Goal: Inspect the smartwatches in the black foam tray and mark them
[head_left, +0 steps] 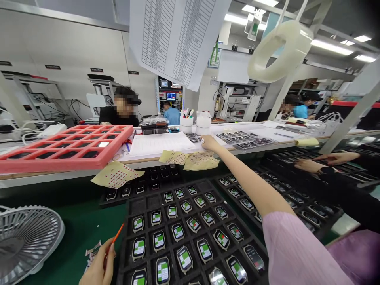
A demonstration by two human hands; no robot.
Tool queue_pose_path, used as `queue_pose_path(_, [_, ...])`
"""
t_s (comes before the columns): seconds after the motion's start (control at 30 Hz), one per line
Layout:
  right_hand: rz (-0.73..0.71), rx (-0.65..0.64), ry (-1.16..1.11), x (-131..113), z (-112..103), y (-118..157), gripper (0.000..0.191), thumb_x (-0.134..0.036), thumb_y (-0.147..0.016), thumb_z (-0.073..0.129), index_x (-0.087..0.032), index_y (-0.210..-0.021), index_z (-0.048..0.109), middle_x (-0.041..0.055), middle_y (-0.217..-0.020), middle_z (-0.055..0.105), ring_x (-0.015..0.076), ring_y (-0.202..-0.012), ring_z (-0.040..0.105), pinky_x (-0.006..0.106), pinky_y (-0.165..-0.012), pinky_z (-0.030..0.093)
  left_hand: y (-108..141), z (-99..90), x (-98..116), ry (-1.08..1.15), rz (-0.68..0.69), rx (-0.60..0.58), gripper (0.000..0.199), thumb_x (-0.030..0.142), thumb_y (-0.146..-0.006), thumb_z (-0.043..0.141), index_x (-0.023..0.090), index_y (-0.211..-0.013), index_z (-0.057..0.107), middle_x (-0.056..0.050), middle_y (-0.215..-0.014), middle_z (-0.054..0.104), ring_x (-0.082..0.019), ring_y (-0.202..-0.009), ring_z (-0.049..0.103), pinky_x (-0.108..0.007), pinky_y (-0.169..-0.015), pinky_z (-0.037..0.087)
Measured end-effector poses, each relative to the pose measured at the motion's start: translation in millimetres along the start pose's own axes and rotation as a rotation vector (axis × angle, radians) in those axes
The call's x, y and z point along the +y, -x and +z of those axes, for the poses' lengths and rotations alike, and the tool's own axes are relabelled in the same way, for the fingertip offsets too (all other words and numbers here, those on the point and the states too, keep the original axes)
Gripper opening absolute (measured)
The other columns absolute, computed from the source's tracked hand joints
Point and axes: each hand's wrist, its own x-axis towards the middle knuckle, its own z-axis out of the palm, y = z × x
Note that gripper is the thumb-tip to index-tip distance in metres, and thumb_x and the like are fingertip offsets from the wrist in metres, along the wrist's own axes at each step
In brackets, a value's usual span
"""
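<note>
My left hand (99, 264), low at the left, is closed around a thin orange pointed stick (118, 233). Beside it is a black foam tray (123, 253) of smartwatches (178, 231), most with green-and-white lit screens and a few showing red. My right hand (210, 143) reaches across the tray to the white shelf. Its fingers are bent together beside a small cluster of dark watch parts (192, 137), just in front of a white cup (203, 126). Whatever its fingertips pinch is too small to make out.
A pink foam tray (114, 152) of dark devices rests on the shelf (225, 152). Yellow sticker sheets (118, 174) hang over its edge. A grey fan (29, 241) stands at left. At right, a co-worker's hands (308, 165) reach over more trays. A tape roll (280, 51) hangs above.
</note>
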Motion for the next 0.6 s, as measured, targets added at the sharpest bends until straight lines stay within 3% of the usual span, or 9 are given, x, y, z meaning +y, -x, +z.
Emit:
queue_pose_path(0.13, [0.079, -0.006, -0.155, 2.7, 8.1, -2.8, 0.032, -0.033, -0.093, 0.054, -0.015, -0.118, 0.056, 0.0077, -0.117, 0.059, 0.022, -0.1, 0.061, 0.042, -0.084, 0.052, 3.7, -1.7, 6.6, 0.026, 0.072, 0.043, 0.033, 0.044, -0.088, 0.038, 0.023, -0.105, 0.058, -0.004, -0.076, 0.072, -0.018, -0.053, 0.067, -0.02, -0.039, 0.044])
queue_pose_path(0.2, [0.118, 0.033, -0.252, 6.9, 6.3, -5.1, 0.027, -0.033, -0.093, 0.053, -0.015, -0.112, 0.059, 0.0073, -0.112, 0.062, 0.0202, -0.096, 0.062, 0.04, -0.082, 0.053, 4.7, -1.5, 8.4, 0.037, 0.097, 0.072, 0.033, 0.043, -0.088, 0.039, 0.023, -0.104, 0.059, -0.004, -0.073, 0.071, -0.018, -0.051, 0.066, -0.02, -0.039, 0.044])
queue_pose_path(0.3, [0.165, 0.119, -0.433, 12.1, -3.2, -9.3, 0.028, -0.03, -0.097, 0.037, -0.015, -0.096, 0.06, 0.0078, -0.094, 0.067, 0.019, -0.084, 0.065, 0.034, -0.07, 0.055, 5.0, -0.8, 8.8, 0.039, 0.11, 0.098, 0.031, 0.042, -0.088, 0.039, 0.023, -0.103, 0.059, -0.003, -0.074, 0.072, -0.017, -0.049, 0.065, -0.02, -0.038, 0.043])
queue_pose_path(0.4, [0.171, 0.182, -0.621, 14.4, -15.8, -9.5, 0.03, -0.027, -0.096, 0.026, -0.02, -0.092, 0.055, 0.0069, -0.087, 0.07, 0.0194, -0.082, 0.068, 0.03, -0.061, 0.055, 4.8, -0.1, 7.8, 0.051, 0.097, 0.088, 0.032, 0.042, -0.089, 0.038, 0.023, -0.105, 0.058, -0.003, -0.075, 0.071, -0.016, -0.047, 0.064, -0.02, -0.037, 0.042])
queue_pose_path(0.5, [0.155, 0.215, -0.752, 16.6, -23.0, -4.6, 0.009, -0.031, -0.09, 0.045, -0.024, -0.087, 0.048, 0.0036, -0.089, 0.071, 0.0176, -0.083, 0.068, 0.027, -0.06, 0.054, 4.8, -0.6, 8.9, 0.044, 0.097, 0.085, 0.031, 0.041, -0.089, 0.038, 0.023, -0.105, 0.057, -0.003, -0.075, 0.071, -0.016, -0.049, 0.064, -0.019, -0.038, 0.043])
queue_pose_path(0.6, [0.162, 0.238, -0.813, 21.6, -22.7, 1.2, 0.028, -0.038, -0.08, 0.065, -0.024, -0.073, 0.042, -0.0007, -0.067, 0.067, 0.0146, -0.061, 0.063, 0.021, -0.049, 0.047, 4.9, -2.4, 12.4, 0.02, 0.114, 0.103, 0.03, 0.04, -0.089, 0.038, 0.023, -0.103, 0.057, -0.002, -0.073, 0.07, -0.016, -0.048, 0.063, -0.02, -0.04, 0.043])
